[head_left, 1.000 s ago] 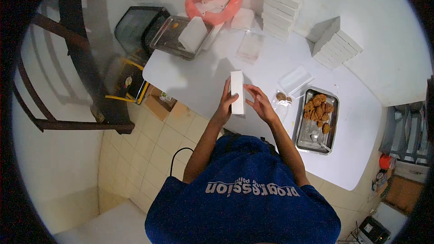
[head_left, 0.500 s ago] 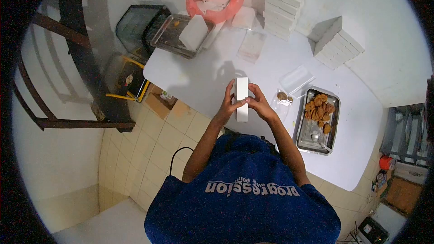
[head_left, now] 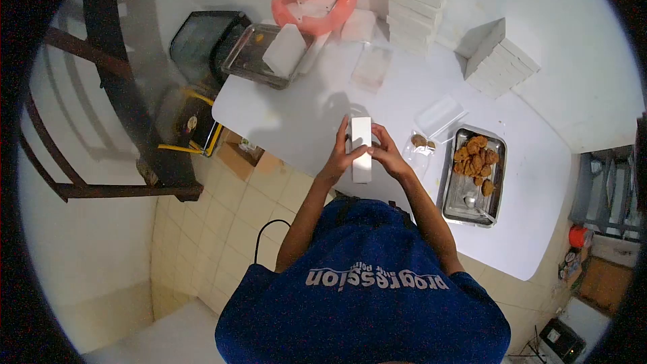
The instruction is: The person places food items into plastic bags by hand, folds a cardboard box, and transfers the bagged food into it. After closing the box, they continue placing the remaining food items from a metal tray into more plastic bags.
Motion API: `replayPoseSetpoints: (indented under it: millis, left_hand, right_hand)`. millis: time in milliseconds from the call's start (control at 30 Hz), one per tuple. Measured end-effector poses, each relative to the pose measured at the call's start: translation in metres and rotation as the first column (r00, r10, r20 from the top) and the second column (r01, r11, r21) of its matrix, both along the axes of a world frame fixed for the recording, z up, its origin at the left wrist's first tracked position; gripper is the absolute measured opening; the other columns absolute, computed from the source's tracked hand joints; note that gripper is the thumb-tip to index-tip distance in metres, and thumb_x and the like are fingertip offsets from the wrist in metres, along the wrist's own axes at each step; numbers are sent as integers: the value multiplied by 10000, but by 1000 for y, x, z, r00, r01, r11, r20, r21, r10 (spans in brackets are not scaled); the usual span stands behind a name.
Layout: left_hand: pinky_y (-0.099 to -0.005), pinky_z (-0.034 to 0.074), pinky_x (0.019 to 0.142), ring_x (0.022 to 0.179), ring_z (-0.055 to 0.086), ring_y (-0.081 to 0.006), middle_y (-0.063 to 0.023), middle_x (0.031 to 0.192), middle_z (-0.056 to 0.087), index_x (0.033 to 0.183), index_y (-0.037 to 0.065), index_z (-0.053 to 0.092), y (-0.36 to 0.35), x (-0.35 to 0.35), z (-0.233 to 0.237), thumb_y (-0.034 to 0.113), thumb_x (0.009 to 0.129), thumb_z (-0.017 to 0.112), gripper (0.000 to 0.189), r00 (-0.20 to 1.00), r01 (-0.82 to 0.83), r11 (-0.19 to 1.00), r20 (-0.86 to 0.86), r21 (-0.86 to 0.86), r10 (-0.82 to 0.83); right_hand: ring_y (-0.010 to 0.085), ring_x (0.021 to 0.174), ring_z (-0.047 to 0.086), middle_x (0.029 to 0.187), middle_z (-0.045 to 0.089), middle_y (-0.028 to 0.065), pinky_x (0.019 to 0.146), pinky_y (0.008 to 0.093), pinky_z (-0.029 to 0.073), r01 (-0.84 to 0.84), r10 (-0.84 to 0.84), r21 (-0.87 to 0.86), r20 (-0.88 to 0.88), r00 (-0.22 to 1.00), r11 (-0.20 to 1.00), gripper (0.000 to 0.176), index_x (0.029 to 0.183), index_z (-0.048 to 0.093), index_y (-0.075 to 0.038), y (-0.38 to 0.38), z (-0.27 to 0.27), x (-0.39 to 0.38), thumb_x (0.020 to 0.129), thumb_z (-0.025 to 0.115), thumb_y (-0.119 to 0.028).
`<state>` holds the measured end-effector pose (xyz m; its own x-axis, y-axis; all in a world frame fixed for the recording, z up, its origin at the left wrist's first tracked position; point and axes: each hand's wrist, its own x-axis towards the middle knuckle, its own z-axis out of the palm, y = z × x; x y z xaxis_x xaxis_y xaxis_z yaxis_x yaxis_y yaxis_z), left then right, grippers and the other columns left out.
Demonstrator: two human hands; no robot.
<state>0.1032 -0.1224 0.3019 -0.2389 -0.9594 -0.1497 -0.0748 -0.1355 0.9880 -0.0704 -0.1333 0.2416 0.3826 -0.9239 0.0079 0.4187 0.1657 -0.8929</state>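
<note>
Between my two hands is a narrow white box (head_left: 361, 165), held over the near edge of the white table (head_left: 296, 121). My left hand (head_left: 340, 156) grips its left side, thumb across the face toward me. On the right side my right hand (head_left: 389, 154) grips it the same way, the thumb tips nearly meeting. A clear plastic bag (head_left: 419, 154) with a few brown pieces in it lies just right of my right hand. Farther right, a metal tray (head_left: 500, 192) holds several brown fried-looking pieces (head_left: 477, 162) and a small round metal thing.
White boxes stand in two stacks, one at the back (head_left: 414, 17) and one at back right (head_left: 502, 67). A pink plastic bag (head_left: 286, 3) and a second tray (head_left: 236, 67) with a white block sit back left. A clear plastic container (head_left: 441, 116) lies near the metal tray.
The view has shifted slightly. Both hands keep their hold on the white box, which looks tilted a little, showing a slightly wider face.
</note>
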Motion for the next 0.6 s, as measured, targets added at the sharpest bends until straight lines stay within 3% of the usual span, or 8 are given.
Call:
replayPoseSetpoints:
  millis: [33, 67, 200, 267, 500, 600]
  left_hand:
    - [-434, 313, 1057, 1348, 302, -308, -121, 1512, 243, 1519, 204, 88, -2, -4, 0, 205, 861, 631, 853, 1000, 12, 992, 19, -129, -10]
    - [-387, 293, 1074, 1319, 336, -279, -145, 1479, 287, 1516, 164, 116, -1, -6, 0, 205, 878, 632, 821, 998, -52, 992, -38, -119, 47]
    - [-391, 290, 1075, 1300, 359, -277, -158, 1464, 302, 1508, 142, 162, -3, -1, 15, 219, 868, 638, 801, 998, -38, 998, -53, -45, 36]
    - [-387, 372, 1013, 1200, 466, -280, -163, 1338, 442, 1485, 118, 222, -1, -1, 16, 230, 872, 652, 757, 998, -52, 994, -48, -92, 48]
    - [-357, 345, 1027, 1205, 445, -234, -133, 1344, 444, 1494, 119, 215, -2, 11, 16, 248, 874, 627, 755, 985, -87, 996, -151, -35, 81]
    - [-345, 345, 1030, 1210, 438, -232, -123, 1360, 435, 1501, 106, 190, -1, 17, 10, 265, 878, 614, 770, 925, -83, 994, -366, 67, 102]
  right_hand:
    - [283, 1255, 404, 1392, 373, 84, 1022, 451, 386, -4, 4, -3, 2, 1000, 1000, 707, 1381, 344, -105, -1, 1, 2, 781, 710, -189]
    - [297, 1269, 384, 1400, 360, 81, 1028, 458, 377, 0, 0, -38, -19, 1000, 999, 734, 1377, 353, -112, 0, 2, 4, 757, 739, -185]
    - [333, 1282, 361, 1417, 329, 79, 1038, 470, 366, -18, 18, -16, -28, 999, 1000, 816, 1381, 350, -129, 6, 22, 2, 701, 798, -177]
    - [333, 1283, 360, 1416, 329, 79, 1041, 472, 364, -19, 19, -12, -31, 999, 1000, 818, 1384, 347, -131, 9, 27, 1, 702, 797, -177]
    - [283, 1354, 306, 1456, 349, 135, 1088, 447, 289, 37, -37, -43, 5, 999, 998, 802, 1415, 312, -99, -1, 6, -9, 736, 724, -211]
    - [273, 1343, 331, 1440, 377, 137, 1104, 385, 261, 7, -4, -19, 134, 991, 1000, 799, 1444, 283, -57, 2, 14, -11, 763, 662, -235]
